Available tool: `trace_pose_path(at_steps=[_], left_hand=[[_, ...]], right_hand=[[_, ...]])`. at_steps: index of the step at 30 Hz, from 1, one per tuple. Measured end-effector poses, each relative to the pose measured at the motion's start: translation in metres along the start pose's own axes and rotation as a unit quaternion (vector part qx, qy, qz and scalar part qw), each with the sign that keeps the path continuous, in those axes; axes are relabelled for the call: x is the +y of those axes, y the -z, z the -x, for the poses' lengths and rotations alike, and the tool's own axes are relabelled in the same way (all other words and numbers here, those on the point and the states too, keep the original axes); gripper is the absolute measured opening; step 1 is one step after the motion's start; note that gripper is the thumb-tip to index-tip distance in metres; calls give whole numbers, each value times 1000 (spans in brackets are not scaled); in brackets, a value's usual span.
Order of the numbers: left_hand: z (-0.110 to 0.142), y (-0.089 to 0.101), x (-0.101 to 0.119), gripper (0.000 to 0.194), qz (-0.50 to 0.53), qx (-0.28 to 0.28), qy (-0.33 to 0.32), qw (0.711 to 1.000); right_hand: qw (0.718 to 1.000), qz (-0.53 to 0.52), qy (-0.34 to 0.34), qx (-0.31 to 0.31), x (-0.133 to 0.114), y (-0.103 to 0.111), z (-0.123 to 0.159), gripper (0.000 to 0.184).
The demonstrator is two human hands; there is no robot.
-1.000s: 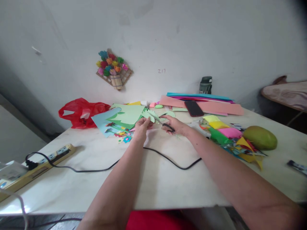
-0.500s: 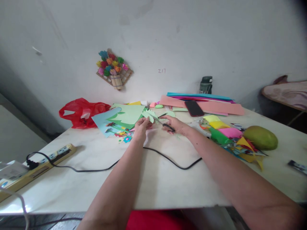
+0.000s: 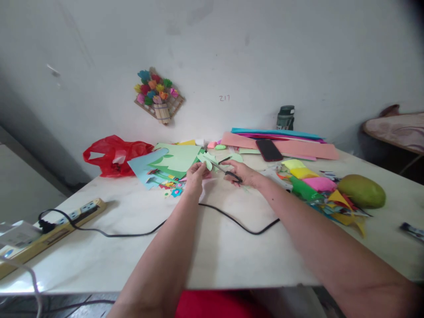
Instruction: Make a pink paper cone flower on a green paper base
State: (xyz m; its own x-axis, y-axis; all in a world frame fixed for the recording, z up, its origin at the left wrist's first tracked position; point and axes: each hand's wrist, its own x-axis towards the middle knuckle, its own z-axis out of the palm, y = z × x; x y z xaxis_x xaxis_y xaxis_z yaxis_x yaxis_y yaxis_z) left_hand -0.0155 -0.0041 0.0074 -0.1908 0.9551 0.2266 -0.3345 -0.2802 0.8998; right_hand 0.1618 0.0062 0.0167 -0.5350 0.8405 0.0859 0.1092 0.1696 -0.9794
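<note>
Crinkly red plastic bag (image 3: 115, 154) on the left; then flat, smooth green paper sheets (image 3: 180, 157), edges cut jagged. Your left hand (image 3: 196, 175) pinches a small pale green paper piece (image 3: 208, 164), rounded near the fingers, above the table (image 3: 232, 260). Scissors (image 3: 232, 176), slim grey blades: tips point left and away from you, long axis slanting back to your right hand (image 3: 245, 174), fingers curled round the dark handles. Smooth oval green fruit (image 3: 362, 191) further right.

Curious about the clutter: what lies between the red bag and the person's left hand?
In the head view, a light blue sheet, green sheets and small craft pieces lie between the red bag and left hand.
</note>
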Motion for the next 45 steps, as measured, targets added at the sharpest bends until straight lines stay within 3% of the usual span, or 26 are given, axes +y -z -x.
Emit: trace_pose_path(at_steps=[29, 45], left_hand=[[1, 2, -2, 31, -20, -49, -9, 999], [-2, 3, -1, 27, -38, -19, -16, 999]], right_hand=[[999, 27, 19, 1, -8, 1, 7, 58], [1000, 23, 17, -9, -3, 3, 5, 56]])
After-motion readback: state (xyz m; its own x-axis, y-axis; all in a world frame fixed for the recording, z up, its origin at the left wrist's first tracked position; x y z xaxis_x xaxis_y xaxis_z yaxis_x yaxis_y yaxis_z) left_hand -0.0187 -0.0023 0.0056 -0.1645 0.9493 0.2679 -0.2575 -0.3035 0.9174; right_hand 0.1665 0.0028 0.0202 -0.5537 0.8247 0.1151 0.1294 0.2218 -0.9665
